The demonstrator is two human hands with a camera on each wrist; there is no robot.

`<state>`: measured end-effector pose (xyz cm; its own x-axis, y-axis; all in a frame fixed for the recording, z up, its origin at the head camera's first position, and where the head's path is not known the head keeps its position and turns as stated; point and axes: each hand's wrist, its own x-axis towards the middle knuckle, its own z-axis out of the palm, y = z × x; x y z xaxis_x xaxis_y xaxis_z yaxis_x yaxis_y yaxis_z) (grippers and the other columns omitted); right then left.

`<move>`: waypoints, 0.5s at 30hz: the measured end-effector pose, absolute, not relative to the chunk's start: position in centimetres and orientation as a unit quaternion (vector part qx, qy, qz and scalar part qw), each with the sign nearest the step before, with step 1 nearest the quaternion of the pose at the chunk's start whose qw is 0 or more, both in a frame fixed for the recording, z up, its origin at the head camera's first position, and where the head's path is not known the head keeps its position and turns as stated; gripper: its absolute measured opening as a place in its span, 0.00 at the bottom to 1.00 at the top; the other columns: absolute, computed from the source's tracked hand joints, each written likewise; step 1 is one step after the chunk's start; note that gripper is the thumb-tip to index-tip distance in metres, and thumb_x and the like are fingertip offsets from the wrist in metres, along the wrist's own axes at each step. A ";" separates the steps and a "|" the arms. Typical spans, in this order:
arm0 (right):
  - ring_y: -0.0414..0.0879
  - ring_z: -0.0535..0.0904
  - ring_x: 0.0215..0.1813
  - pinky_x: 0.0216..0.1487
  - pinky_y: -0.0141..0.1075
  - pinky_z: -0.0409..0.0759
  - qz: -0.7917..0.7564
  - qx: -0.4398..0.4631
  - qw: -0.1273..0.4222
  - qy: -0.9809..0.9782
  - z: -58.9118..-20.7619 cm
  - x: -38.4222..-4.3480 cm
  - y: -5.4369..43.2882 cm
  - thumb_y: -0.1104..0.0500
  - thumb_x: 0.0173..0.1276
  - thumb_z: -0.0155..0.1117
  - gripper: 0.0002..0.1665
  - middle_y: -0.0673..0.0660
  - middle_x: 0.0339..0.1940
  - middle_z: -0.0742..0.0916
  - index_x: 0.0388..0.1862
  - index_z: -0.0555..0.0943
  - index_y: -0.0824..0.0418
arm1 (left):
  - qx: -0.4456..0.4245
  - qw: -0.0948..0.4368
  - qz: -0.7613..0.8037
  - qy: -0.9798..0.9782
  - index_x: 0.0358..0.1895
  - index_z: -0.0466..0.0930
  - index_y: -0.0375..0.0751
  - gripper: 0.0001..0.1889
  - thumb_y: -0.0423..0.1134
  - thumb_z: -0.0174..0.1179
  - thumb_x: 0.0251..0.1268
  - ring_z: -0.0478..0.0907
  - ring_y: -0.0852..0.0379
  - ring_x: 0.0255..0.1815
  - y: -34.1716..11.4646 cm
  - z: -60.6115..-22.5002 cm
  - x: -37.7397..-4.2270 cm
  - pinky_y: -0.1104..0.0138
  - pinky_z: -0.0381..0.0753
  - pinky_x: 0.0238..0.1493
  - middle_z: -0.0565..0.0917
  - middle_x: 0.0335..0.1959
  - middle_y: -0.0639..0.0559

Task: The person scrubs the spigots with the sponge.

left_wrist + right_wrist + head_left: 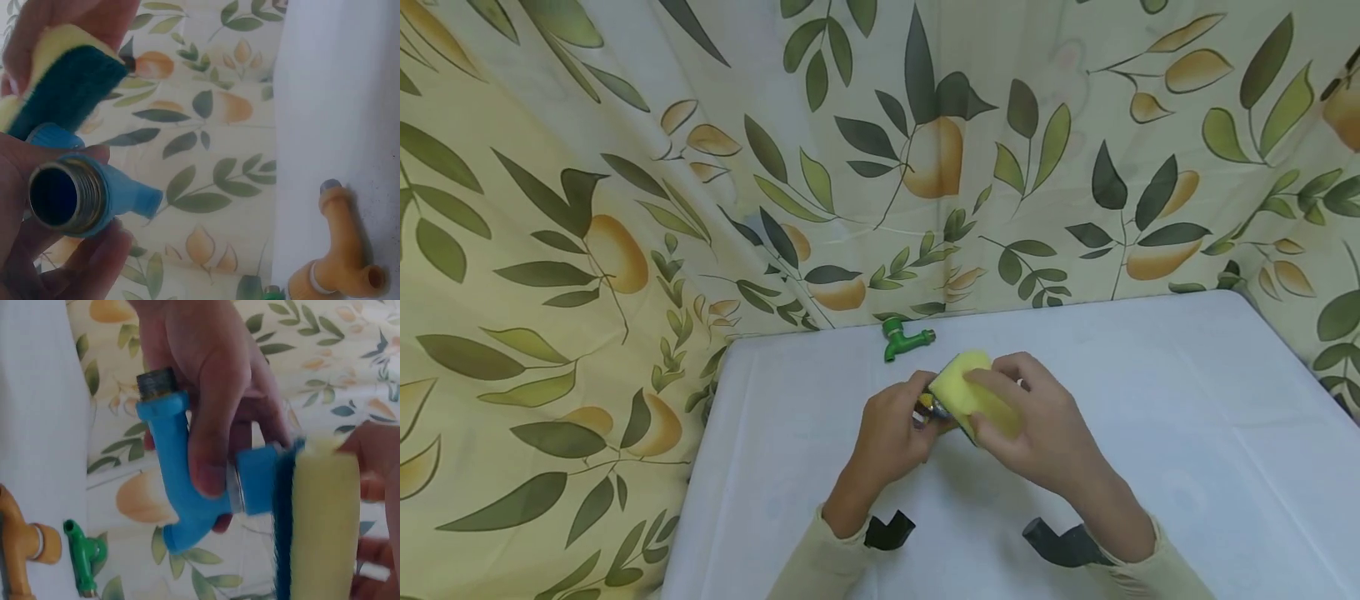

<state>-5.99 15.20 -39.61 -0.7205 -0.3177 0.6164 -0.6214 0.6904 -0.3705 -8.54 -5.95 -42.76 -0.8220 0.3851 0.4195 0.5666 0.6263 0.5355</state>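
Observation:
My left hand [895, 425] grips a blue tap [172, 450], thumb across its body. The tap's threaded metal inlet [65, 197] faces the left wrist camera. In my right hand [1037, 417] is a sponge [973, 396], yellow on one side with a dark green scouring face. That scouring face is against the blue end cap of the tap in the right wrist view. Fingers and sponge hide most of the tap in the head view.
A green tap [904, 339] lies at the back edge of the white table [1187, 417]. An orange tap [340, 250] lies on the table too, near the green one. Leaf-and-fruit patterned cloth [587, 250] hangs behind and to the left. Black straps [891, 532] circle both wrists.

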 end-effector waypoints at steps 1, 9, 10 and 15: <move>0.41 0.75 0.40 0.31 0.33 0.80 0.291 0.276 0.258 -0.879 -39.6 -6.0 15.2 0.56 0.50 0.75 0.23 0.52 0.43 0.81 0.49 0.87 0.52 | -0.270 0.134 -0.338 -0.891 0.55 0.81 0.45 0.23 0.36 0.76 0.55 0.82 0.61 0.33 -6.0 -42.8 -8.6 0.79 0.78 0.33 0.87 0.36 0.55; 0.40 0.77 0.40 0.31 0.34 0.81 0.313 0.269 0.263 -0.872 -39.8 -6.3 15.5 0.58 0.49 0.74 0.23 0.52 0.43 0.81 0.48 0.87 0.53 | -0.303 0.157 -0.382 -0.859 0.50 0.86 0.44 0.19 0.41 0.77 0.56 0.78 0.62 0.35 -6.3 -43.4 -8.9 0.76 0.83 0.33 0.87 0.35 0.56; 0.40 0.76 0.41 0.32 0.33 0.81 0.317 0.276 0.258 -0.870 -39.9 -6.3 15.5 0.58 0.49 0.74 0.23 0.51 0.44 0.81 0.49 0.87 0.53 | -0.305 0.154 -0.390 -0.855 0.50 0.86 0.44 0.18 0.40 0.77 0.56 0.78 0.62 0.35 -6.3 -43.5 -9.0 0.76 0.83 0.34 0.88 0.35 0.56; 0.41 0.77 0.40 0.32 0.35 0.82 0.309 0.254 0.250 -0.882 -40.5 -6.5 16.5 0.58 0.49 0.75 0.24 0.51 0.44 0.81 0.49 0.87 0.52 | -0.286 0.083 -0.472 -0.830 0.54 0.83 0.45 0.20 0.38 0.76 0.58 0.82 0.62 0.42 -6.6 -43.6 -9.2 0.76 0.86 0.38 0.88 0.43 0.54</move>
